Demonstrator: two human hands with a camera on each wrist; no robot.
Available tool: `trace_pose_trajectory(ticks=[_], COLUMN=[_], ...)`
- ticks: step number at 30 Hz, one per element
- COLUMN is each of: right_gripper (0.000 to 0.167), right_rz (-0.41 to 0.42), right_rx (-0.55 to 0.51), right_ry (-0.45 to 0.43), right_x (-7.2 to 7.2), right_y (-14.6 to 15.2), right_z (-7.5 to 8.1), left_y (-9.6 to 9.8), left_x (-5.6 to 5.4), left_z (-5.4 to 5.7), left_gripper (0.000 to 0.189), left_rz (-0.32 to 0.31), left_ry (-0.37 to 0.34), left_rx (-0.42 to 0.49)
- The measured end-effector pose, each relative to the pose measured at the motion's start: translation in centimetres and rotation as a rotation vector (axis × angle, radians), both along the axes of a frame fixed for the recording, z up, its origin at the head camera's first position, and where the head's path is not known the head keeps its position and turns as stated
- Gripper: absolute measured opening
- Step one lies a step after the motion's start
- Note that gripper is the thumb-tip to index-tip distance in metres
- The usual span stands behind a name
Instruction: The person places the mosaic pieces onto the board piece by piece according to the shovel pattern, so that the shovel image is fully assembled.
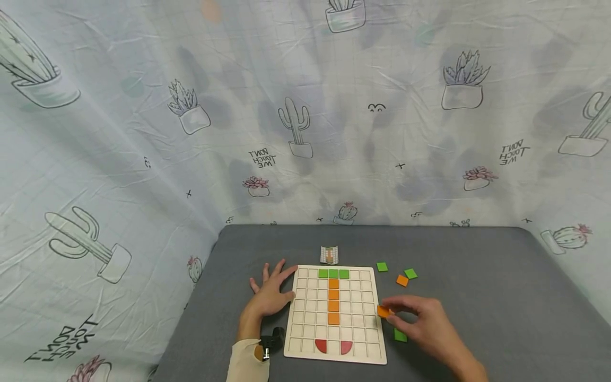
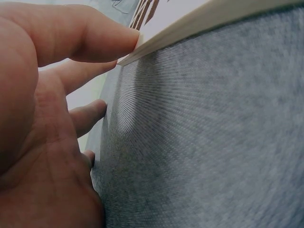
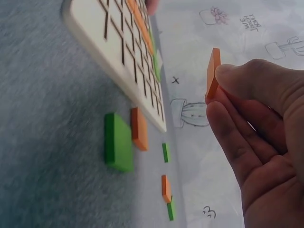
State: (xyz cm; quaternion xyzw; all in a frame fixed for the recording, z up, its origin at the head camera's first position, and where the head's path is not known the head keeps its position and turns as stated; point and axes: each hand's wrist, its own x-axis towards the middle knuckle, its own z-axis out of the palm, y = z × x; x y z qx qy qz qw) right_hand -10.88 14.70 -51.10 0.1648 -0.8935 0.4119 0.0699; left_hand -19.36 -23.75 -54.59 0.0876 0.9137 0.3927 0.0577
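Note:
A square, cream-coloured grid board (image 1: 305, 332) lies on the grey table. Its top row bears three green tiles (image 1: 333, 274), with a column of several orange tiles (image 1: 333, 295) below them and two red quarter-round pieces (image 1: 321, 346) near the bottom. My left hand (image 1: 271, 298) is spread beside the board, thumb and index finger touching its left edge. Just off the right edge, my right hand (image 1: 422, 321) pinches an orange square tile (image 3: 213, 73) between thumb and fingers, raised above the table.
A green tile (image 3: 118, 142) and an orange tile (image 3: 139, 129) lie by the board's right side. Farther back are two green tiles (image 1: 382, 267) and an orange tile (image 1: 402, 280). A small pattern card (image 1: 329, 255) sits behind the board, before a cactus-print cloth (image 1: 334, 132).

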Motion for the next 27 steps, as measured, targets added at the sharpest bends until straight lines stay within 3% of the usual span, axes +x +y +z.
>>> trace_pose_trajectory(ticks=[15,27], right_gripper=[0.034,0.030], right_rz=[0.108,0.157], right_rx=[-0.010,0.009], right_ry=[0.065,0.007], right_x=[-1.5,-2.7], right_y=[-1.6,-3.3], right_z=[1.2,0.7], left_y=[-0.2,-0.2], left_x=[-0.2,-0.6], left_z=[0.1,0.1], left_gripper=[0.071,0.072], left_rz=[-0.007,-0.013], left_ry=[0.000,0.009], left_rx=[0.030,0.045])
